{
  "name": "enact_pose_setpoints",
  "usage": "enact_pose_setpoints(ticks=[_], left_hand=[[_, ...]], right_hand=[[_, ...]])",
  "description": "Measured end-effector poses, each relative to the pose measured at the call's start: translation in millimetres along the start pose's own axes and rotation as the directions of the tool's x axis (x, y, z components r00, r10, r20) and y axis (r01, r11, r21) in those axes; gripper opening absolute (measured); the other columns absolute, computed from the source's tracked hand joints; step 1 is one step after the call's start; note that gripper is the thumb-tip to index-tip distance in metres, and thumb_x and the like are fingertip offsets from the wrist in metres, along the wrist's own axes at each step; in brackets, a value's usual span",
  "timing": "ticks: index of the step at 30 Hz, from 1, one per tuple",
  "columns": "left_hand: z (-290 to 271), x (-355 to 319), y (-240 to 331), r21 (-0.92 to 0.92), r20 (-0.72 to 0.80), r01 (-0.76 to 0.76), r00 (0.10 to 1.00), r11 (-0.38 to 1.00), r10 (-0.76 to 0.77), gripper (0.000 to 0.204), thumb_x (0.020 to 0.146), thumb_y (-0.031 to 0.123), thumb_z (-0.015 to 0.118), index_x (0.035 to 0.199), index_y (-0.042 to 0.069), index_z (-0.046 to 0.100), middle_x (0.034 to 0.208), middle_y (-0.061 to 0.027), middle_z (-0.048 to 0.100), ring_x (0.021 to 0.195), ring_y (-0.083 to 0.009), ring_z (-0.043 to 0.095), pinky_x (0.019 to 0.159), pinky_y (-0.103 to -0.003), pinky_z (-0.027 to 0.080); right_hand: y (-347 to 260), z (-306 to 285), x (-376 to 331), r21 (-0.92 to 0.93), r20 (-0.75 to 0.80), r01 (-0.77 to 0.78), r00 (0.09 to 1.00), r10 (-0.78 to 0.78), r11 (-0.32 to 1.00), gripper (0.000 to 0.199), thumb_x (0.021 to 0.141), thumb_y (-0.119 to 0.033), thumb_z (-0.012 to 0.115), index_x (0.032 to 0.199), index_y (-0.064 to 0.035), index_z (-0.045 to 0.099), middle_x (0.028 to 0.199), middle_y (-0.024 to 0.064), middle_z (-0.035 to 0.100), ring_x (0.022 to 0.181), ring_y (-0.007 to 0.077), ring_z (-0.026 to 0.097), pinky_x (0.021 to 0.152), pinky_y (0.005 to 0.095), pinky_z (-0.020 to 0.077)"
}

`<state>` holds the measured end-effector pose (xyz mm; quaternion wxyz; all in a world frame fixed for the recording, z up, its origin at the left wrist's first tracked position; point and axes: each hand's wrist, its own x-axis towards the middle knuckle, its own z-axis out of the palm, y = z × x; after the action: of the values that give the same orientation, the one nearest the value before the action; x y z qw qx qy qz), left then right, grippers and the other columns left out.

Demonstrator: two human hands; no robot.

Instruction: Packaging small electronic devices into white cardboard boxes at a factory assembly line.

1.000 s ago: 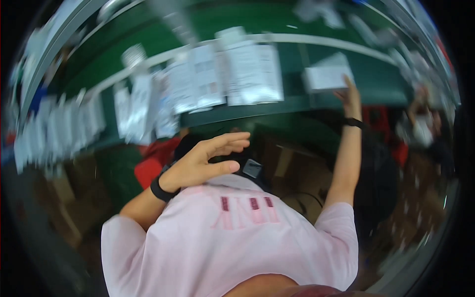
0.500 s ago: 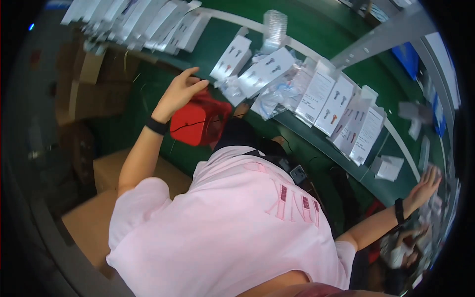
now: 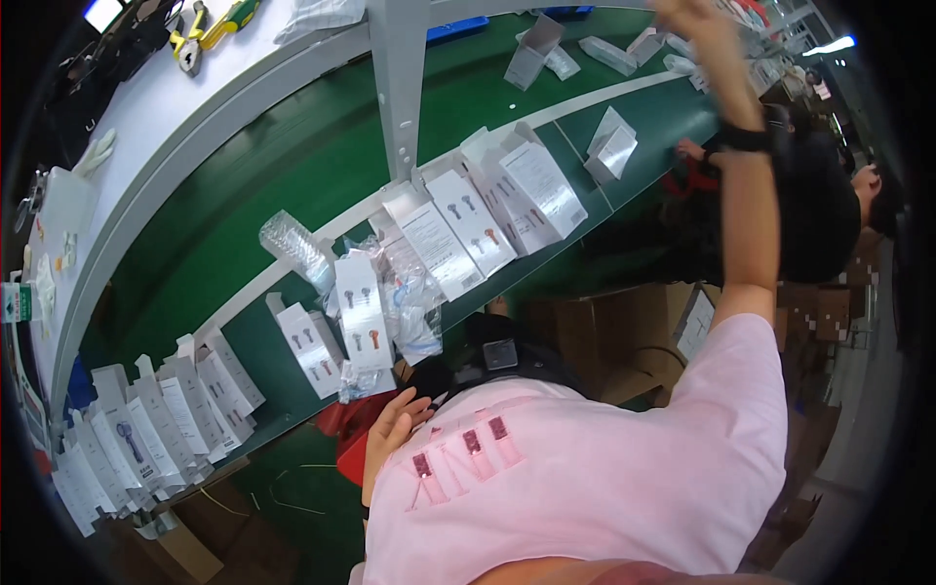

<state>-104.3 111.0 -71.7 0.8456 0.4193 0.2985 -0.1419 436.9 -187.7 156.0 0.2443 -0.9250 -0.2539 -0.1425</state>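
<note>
My left hand [image 3: 395, 429] hangs close to my pink shirt, fingers apart, with nothing in it. It is just below the edge of the green belt [image 3: 244, 234], nearest a small white box [image 3: 314, 351] and a red bin [image 3: 349, 439]. My right arm is stretched up and away, a black band [image 3: 746, 139] on its wrist. My right hand [image 3: 690, 18] is blurred at the frame's top edge, so I cannot tell whether it holds anything. White product boxes [image 3: 468, 219] lie in a row on the belt, with clear plastic bags [image 3: 409, 302] among them.
A grey post [image 3: 400, 88] rises from the belt's middle. More white boxes [image 3: 146, 429] crowd the left end. A white bench [image 3: 146, 107] beyond holds yellow-handled tools [image 3: 210, 24]. A person in black [image 3: 819, 224] stands at the right. Cardboard cartons [image 3: 624, 336] sit below the belt.
The view has swung sharply. My left hand has dropped from the red bin by the belt to my chest. My right arm has risen from low on the right to high overhead.
</note>
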Motion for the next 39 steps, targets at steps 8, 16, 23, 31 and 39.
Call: enact_pose_setpoints(ticks=[8,16,23,31,39], left_hand=[[76,56,-59,-0.193,-0.38,0.034,0.919,0.981,-0.106,0.05,0.098,0.032,0.053,0.139,0.005,0.042,0.128,-0.0196,0.055,0.115,-0.0286,0.057,0.094,-0.039,0.048],[172,97,-57,-0.207,-0.464,0.114,0.863,0.972,-0.2,0.041,0.097,0.021,0.057,0.132,0.001,0.05,0.121,-0.0124,0.061,0.103,-0.0162,0.06,0.089,-0.029,0.048],[194,125,-44,0.024,-0.449,0.185,0.88,0.982,-0.155,0.045,0.098,0.023,0.055,0.137,0.002,0.045,0.124,-0.0151,0.058,0.11,-0.0212,0.059,0.09,-0.032,0.05],[240,120,35,0.133,-0.385,-0.063,0.916,0.989,0.11,0.071,0.086,0.042,0.067,0.138,0.0,0.042,0.128,-0.0166,0.057,0.113,-0.0255,0.058,0.097,-0.038,0.045],[259,139,73,-0.008,-0.072,-0.235,0.97,0.972,0.233,0.077,0.085,0.045,0.067,0.139,-0.002,0.039,0.131,-0.0223,0.053,0.118,-0.0324,0.055,0.101,-0.044,0.042]], right_hand=[[159,337,39,0.062,0.354,-0.392,0.868,0.347,0.918,0.071,0.074,-0.045,0.073,0.128,-0.0034,0.051,0.101,0.0238,0.067,0.083,0.039,0.066,0.073,0.0472,0.0517],[156,180,23,0.047,0.48,0.056,0.875,-0.071,0.997,0.034,0.081,-0.033,0.071,0.083,0.0007,0.064,0.07,0.0178,0.061,0.062,0.0312,0.057,0.058,0.0402,0.045],[159,124,-51,0.057,0.434,0.372,0.826,-0.359,0.926,0.024,0.075,-0.021,0.077,0.079,-0.0027,0.061,0.079,0.0139,0.059,0.066,0.0349,0.059,0.058,0.0405,0.0459],[146,86,-60,0.082,0.513,0.38,0.776,-0.366,0.921,0.032,0.076,-0.028,0.077,0.08,-0.0001,0.063,0.069,0.0156,0.055,0.06,0.0276,0.058,0.052,0.0355,0.0433],[225,267,-63,0.017,0.999,-0.825,0.03,0.013,0.565,0.049,0.088,-0.043,0.066,0.098,0.0051,0.069,0.088,0.0072,0.068,0.074,0.011,0.062,0.059,0.0271,0.0488]])
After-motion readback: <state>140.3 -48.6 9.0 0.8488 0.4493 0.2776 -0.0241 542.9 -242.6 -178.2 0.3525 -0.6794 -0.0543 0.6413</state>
